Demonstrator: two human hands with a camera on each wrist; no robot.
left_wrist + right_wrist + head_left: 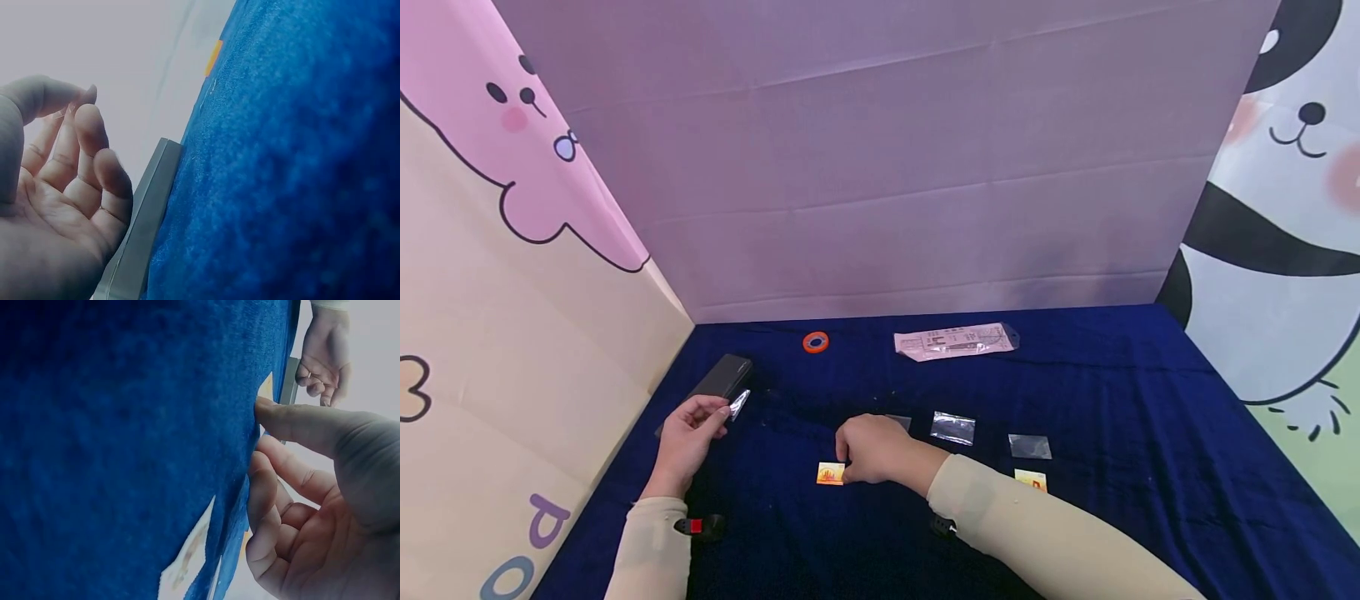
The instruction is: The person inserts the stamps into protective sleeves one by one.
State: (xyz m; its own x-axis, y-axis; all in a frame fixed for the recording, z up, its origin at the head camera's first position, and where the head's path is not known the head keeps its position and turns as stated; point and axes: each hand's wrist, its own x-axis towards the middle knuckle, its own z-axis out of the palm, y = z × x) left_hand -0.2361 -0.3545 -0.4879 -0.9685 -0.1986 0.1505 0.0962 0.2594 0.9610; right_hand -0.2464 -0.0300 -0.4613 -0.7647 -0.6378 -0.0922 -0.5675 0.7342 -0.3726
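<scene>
Between thumb and fingertip, my left hand [688,433] pinches a small clear plastic bag [740,404], raised beside a dark grey box [724,375] on the left. In the left wrist view the bag is barely visible at the fingertips. My right hand [880,448] is low over the cloth, its thumb and forefinger pinching the right edge of a small yellow-orange card [830,473]. The right wrist view shows that card [267,386] at the thumb tip. Another such card [1031,480] lies to the right, partly covered by the right sleeve.
Two clear plastic bags [953,428] lie right of centre, and another piece [900,422] is partly hidden behind the right hand. Farther back are an orange tape roll [807,341] and a pink printed packet [955,342]. Dark blue cloth [790,542] covers the table, with printed walls around it.
</scene>
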